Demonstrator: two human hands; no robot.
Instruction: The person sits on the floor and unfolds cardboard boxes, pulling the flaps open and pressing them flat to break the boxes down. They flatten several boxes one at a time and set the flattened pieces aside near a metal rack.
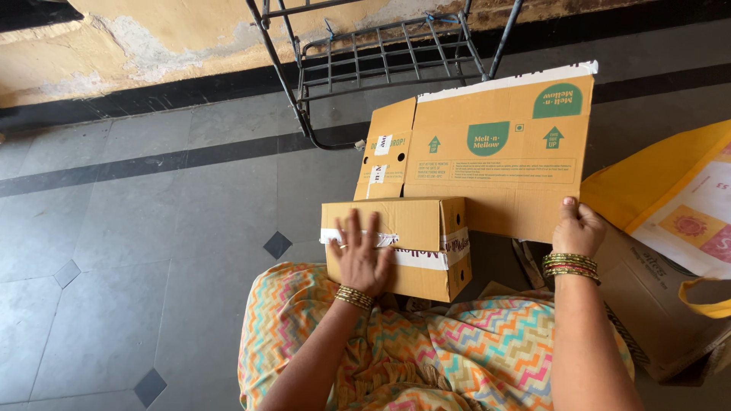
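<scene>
Two pieces of cardboard sit right in front of the person, and each hand is on one of them. The small taped box (396, 247) rests against the knees at about six o'clock in the view, its long axis running left to right, from nine to three o'clock. The left hand (359, 255) lies flat on its near face with fingers spread, pressing rather than gripping, so this hand is the nearer one to that box. Just behind it, toward twelve o'clock, the flattened carton sheet (495, 144) stands tilted up, its long edge also running nine to three, its lower edge touching or just behind the box's far top edge; I cannot tell which. The right hand (577, 228) is closed on the sheet's lower right corner at about three o'clock, thumb on the printed face and fingers hidden behind. A yellow bag (670, 198) lies at three o'clock beside that hand, with another brown carton (647, 304) below it, and a metal rack (381, 53) stands at twelve o'clock on the grey tiled floor (137, 228).
</scene>
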